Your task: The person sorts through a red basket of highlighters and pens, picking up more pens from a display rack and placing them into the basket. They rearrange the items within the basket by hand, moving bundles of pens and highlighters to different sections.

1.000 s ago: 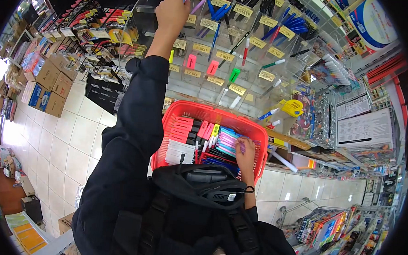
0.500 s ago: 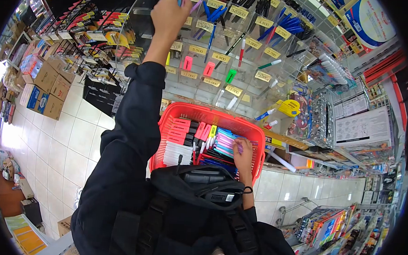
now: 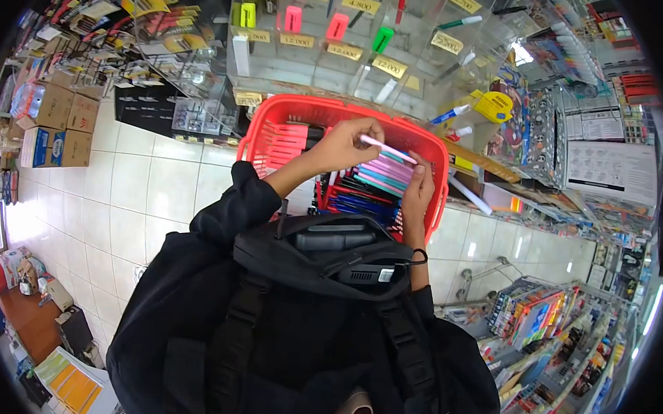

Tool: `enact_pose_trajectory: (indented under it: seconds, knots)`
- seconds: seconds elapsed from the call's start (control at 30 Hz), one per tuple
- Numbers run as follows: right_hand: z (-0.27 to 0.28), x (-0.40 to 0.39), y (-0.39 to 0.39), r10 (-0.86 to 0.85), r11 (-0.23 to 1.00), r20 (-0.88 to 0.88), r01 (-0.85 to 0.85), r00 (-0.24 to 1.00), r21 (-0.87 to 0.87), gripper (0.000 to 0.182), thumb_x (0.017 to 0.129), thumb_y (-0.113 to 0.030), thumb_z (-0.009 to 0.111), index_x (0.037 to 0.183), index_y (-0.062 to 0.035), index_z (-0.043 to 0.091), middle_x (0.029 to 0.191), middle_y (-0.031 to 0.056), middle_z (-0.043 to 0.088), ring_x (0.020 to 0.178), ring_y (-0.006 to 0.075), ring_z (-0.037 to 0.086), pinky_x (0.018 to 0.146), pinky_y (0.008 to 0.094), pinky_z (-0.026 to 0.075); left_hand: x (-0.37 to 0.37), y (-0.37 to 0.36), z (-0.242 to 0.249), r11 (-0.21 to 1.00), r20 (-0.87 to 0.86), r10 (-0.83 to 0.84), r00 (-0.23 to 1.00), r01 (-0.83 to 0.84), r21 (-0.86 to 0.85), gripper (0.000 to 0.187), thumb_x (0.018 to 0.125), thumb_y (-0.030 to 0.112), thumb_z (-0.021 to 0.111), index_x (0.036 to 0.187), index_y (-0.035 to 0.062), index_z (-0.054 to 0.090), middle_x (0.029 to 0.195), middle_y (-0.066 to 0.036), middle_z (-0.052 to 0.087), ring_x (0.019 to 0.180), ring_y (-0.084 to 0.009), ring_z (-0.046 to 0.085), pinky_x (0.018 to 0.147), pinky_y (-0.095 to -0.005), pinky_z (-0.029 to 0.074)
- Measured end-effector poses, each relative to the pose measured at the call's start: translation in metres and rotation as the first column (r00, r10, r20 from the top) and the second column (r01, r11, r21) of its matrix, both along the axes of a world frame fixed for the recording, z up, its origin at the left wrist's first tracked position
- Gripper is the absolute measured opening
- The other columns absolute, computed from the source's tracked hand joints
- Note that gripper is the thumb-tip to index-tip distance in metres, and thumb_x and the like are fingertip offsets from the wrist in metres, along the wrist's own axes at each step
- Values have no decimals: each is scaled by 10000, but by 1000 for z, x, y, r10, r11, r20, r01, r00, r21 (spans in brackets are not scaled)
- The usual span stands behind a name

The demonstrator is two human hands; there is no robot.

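Landmark: red basket [image 3: 264, 132], held in front of the person's chest, below the clear pen display [image 3: 333, 35].
Left hand [image 3: 342, 144]: over the basket's middle, fingers pinched together on a pink pen [image 3: 388, 150] — pen near-level, tip pointing toward the basket's right side.
Right hand [image 3: 420, 193]: at the basket's right rim, fingers curled on the pastel pen stack [image 3: 386, 174]; exact grip — cannot tell.
Pen position: just above the stack, not yet lying in it.
Basket's left side: red marker boxes [image 3: 284, 141].
Step advice: probably best to lay the pen parallel to the stack, right hand steadying it.
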State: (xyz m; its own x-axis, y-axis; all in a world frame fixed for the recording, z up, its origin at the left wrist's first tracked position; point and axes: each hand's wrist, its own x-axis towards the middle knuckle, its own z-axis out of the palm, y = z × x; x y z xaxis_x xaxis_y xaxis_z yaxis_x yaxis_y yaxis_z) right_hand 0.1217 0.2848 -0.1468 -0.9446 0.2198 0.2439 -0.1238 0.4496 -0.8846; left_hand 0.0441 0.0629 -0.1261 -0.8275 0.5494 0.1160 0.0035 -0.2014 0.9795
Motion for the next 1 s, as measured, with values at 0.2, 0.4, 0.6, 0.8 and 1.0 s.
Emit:
enact_pose_trajectory:
  seconds: [0.2,0.4,0.6,0.8,1.0]
  knots:
    - [11,-6,-10,54,967,16,-56,998,250,265,915,-178,719,1129,-24,700,1116,149,657,1069,285,612,959,374,464,-7,2,-33,989,-14,48,999,-49,-137,114,862,54,696,931,20,611,771,-55,650,742,-108,628,664,-288,507]
    - [1,-4,-8,175,838,-1,-148,985,526,251,838,-232,769,1069,-137,746,1051,33,665,1091,245,557,1025,419,341,7,1,-27,966,-11,-87,996,81,-247,110,876,20,700,943,21,612,771,-35,654,724,-83,609,662,-270,489]
    - [5,-3,-10,132,821,0,-109,991,561,178,812,-198,767,983,-146,772,999,17,682,1054,239,562,1025,426,341,0,2,-46,943,4,-14,1000,15,-331,105,870,38,704,957,24,648,743,-49,664,659,-114,628,629,-282,505]
    - [4,-5,-8,82,874,-49,-49,995,484,170,772,-99,738,940,-92,763,956,61,703,990,279,594,945,406,445,-4,-11,-48,883,-93,-33,995,-14,-470,157,863,104,733,935,-12,656,718,-87,662,673,-151,643,649,-314,513]
    - [0,-5,-4,121,871,-64,-74,991,486,151,753,-83,737,903,-73,747,957,59,705,984,279,598,937,399,454,-1,-9,-40,877,-97,24,995,-67,-475,195,877,152,739,926,-18,657,713,-95,651,666,-171,634,648,-334,509]
